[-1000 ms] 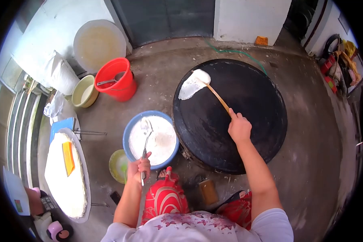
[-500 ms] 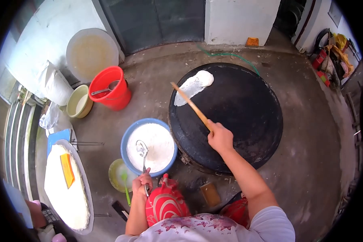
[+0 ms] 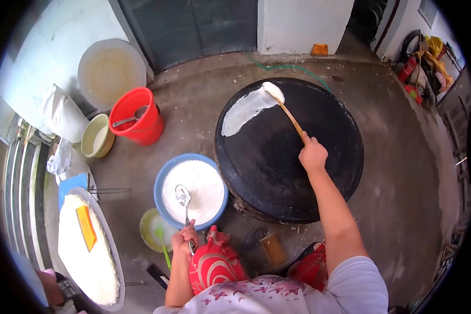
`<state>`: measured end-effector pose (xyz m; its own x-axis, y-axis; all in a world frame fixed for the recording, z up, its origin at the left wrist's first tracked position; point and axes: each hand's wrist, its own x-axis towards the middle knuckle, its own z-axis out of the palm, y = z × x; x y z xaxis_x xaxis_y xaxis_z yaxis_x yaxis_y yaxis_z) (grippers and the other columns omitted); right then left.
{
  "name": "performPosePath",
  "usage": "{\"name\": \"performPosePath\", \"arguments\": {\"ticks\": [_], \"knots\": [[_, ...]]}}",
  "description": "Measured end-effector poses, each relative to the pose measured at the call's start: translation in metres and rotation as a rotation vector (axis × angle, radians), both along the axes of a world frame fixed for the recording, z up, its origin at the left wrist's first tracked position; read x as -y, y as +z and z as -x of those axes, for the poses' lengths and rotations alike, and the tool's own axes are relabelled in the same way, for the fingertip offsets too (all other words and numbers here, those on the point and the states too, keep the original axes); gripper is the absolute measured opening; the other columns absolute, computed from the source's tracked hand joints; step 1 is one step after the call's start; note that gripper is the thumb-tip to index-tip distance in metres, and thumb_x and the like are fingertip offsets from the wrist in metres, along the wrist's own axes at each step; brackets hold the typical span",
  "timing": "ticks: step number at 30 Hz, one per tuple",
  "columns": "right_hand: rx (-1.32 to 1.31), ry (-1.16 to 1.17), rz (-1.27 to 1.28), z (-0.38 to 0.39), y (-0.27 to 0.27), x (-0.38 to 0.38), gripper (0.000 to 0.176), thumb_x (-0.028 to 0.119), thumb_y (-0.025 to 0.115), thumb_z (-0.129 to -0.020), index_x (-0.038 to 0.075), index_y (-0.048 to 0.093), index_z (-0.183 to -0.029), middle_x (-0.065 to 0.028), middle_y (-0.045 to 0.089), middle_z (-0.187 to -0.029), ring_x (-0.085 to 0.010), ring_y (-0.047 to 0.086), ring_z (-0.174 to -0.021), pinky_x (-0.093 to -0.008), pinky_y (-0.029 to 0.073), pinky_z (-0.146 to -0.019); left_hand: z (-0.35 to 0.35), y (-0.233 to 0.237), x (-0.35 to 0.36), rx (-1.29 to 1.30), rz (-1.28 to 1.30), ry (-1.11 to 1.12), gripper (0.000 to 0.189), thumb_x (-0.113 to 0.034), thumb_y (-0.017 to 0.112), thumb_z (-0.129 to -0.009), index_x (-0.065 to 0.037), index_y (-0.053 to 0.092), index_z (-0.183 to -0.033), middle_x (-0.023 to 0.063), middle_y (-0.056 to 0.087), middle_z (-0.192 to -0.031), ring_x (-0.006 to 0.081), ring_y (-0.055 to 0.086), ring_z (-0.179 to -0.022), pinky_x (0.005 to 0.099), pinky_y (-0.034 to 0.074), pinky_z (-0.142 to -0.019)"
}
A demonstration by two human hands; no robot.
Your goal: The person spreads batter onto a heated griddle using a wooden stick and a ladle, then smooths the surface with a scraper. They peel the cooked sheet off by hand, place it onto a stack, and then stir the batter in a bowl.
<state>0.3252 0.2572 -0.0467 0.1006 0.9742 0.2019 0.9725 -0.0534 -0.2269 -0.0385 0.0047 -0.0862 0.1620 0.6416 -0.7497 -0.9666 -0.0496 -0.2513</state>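
Observation:
My right hand [image 3: 314,154] grips the handle of a wooden spreader [image 3: 292,118] over a large round black griddle [image 3: 293,167]. Its far end meets a thick blob of white batter [image 3: 273,92] near the griddle's far edge. A thin strip of batter [image 3: 243,112] trails from there toward the left rim. My left hand [image 3: 184,239] is closed round the handle of a metal ladle [image 3: 182,195], whose bowl is over the white batter [image 3: 198,189] in a blue basin [image 3: 158,180].
Left stand a red bucket [image 3: 150,128] with a ladle inside and a yellowish basin [image 3: 108,142]. A stack of white sheets [image 3: 81,261] bears an orange scraper [image 3: 87,228]. A small bowl [image 3: 147,230] holds a green spoon [image 3: 165,254]. A person's arm [image 3: 49,288] shows lower left.
My right hand has moved right and away from me with the spreader. The batter blob has shifted right, and its thin strip is longer. My left hand and the ladle stay in place.

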Motion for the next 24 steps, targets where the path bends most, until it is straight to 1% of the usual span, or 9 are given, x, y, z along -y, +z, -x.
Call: {"name": "performPosePath", "arguments": {"ticks": [4,7,9,14,15,17,20,21,24], "knots": [[-0.346,0.029,0.073,0.039,0.012,0.025,0.048,0.016,0.055,-0.068,0.011,0.051,-0.116,-0.0139,0.057,-0.103,-0.0317,0.057,-0.089,-0.0405,0.045,-0.079,0.003,-0.003,-0.002,-0.012,-0.001,-0.034,0.025,-0.006,0.033,-0.086,0.007,0.045,-0.104,0.0017,0.041,-0.061,0.0087,0.038,-0.045,0.0200,0.034,-0.038],[0.053,0.147,0.025,0.052,0.015,0.009,0.044,0.013,0.053,-0.071,0.010,0.048,-0.115,-0.0137,0.056,-0.090,-0.0311,0.059,-0.077,-0.0389,0.048,-0.067,0.002,-0.006,-0.003,-0.040,0.015,-0.022,0.024,-0.006,0.034,-0.087,0.007,0.046,-0.103,0.0016,0.041,-0.061,0.0085,0.038,-0.044,0.0199,0.034,-0.038],[0.144,-0.010,-0.013,0.018,0.013,-0.018,0.041,0.010,0.051,-0.073,0.010,0.049,-0.114,-0.0128,0.055,-0.084,-0.0292,0.059,-0.073,-0.0359,0.049,-0.062,0.002,-0.005,0.002,-0.043,0.017,-0.035,0.024,-0.007,0.034,-0.087,0.007,0.046,-0.103,0.0016,0.041,-0.061,0.0085,0.038,-0.045,0.0199,0.035,-0.038],[-0.287,-0.069,0.005,0.026,-0.007,0.025,0.050,0.015,0.053,-0.069,0.010,0.048,-0.119,-0.0165,0.057,-0.096,-0.0332,0.057,-0.088,-0.0414,0.045,-0.078,0.010,-0.013,0.000,-0.005,0.002,-0.030,0.024,-0.007,0.034,-0.087,0.008,0.046,-0.102,0.0017,0.042,-0.061,0.0091,0.039,-0.045,0.0201,0.035,-0.039],[-0.222,0.089,-0.007,0.041,0.002,0.046,0.051,0.014,0.054,-0.068,0.011,0.047,-0.119,-0.0151,0.056,-0.093,-0.0332,0.058,-0.083,-0.0416,0.047,-0.073,0.008,-0.013,-0.003,-0.001,-0.003,-0.033,0.024,-0.007,0.034,-0.087,0.008,0.046,-0.102,0.0017,0.042,-0.061,0.0091,0.039,-0.045,0.0201,0.035,-0.039],[-0.107,0.142,0.005,0.043,0.010,0.045,0.045,0.008,0.051,-0.068,0.010,0.052,-0.113,-0.0137,0.055,-0.091,-0.0318,0.058,-0.080,-0.0403,0.047,-0.071,0.009,-0.013,-0.003,-0.037,0.021,-0.053,0.024,-0.008,0.034,-0.088,0.008,0.046,-0.101,0.0017,0.041,-0.061,0.0090,0.039,-0.045,0.0204,0.035,-0.039],[0.142,-0.068,-0.051,-0.012,0.003,0.005,0.049,0.006,0.053,-0.070,0.009,0.047,-0.118,-0.0112,0.053,-0.082,-0.0264,0.058,-0.068,-0.0374,0.048,-0.058,0.009,-0.008,-0.001,-0.014,-0.007,-0.065,0.025,-0.008,0.033,-0.088,0.007,0.047,-0.101,0.0015,0.042,-0.061,0.0090,0.039,-0.045,0.0206,0.035,-0.039],[0.088,-0.102,0.070,-0.022,0.009,0.003,0.052,0.009,0.054,-0.070,0.010,0.046,-0.121,-0.0122,0.055,-0.087,-0.0281,0.059,-0.074,-0.0384,0.048,-0.063,0.011,-0.009,-0.002,-0.013,-0.014,-0.068,0.025,-0.008,0.033,-0.088,0.007,0.047,-0.101,0.0015,0.042,-0.061,0.0090,0.039,-0.045,0.0206,0.035,-0.039],[-0.204,-0.228,0.087,0.006,0.017,0.018,0.052,0.013,0.053,-0.070,0.012,0.047,-0.122,-0.0152,0.057,-0.101,-0.0298,0.057,-0.088,-0.0393,0.046,-0.077,0.014,-0.017,-0.001,0.007,0.023,-0.051,0.025,-0.008,0.033,-0.087,0.008,0.047,-0.101,0.0010,0.042,-0.061,0.0090,0.039,-0.045,0.0210,0.035,-0.039]]}}
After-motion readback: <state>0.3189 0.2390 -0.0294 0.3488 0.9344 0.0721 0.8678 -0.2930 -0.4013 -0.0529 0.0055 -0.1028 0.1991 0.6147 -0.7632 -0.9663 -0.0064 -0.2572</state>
